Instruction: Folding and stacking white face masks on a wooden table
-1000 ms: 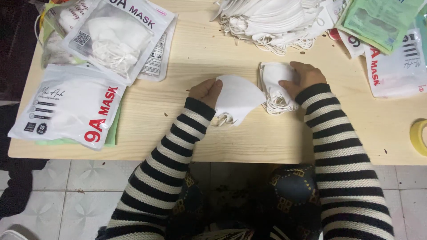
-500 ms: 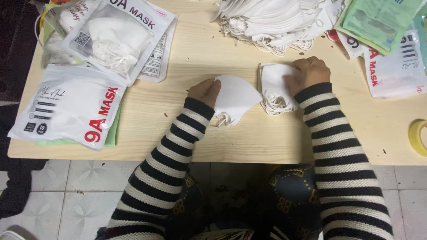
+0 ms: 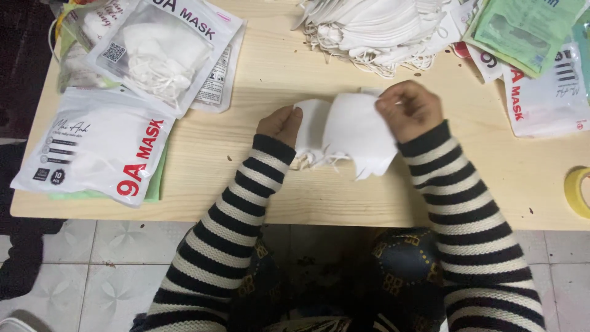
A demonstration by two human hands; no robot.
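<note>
1. Lying across mid-table [image 3: 344, 203], long axis left to right, pointed end toward the near-right edge: stack of white masks [image 3: 353, 132].
2. Pinched at its left edge by left hand [image 3: 281, 125], clamped at upper right by right hand [image 3: 410, 109].
3. Hidden beneath: lower masks, ear loops partly tangled, count unclear.
4. Cut off at right: yellow tape roll [image 3: 578, 192].

One camera sits on the person's head and looks almost straight down, quite near, at the wooden desk [image 3: 246, 197], with both striped sleeves reaching up from the bottom edge, the tiled floor [image 3: 110, 258] under the desk's near side, and no second view.
</note>
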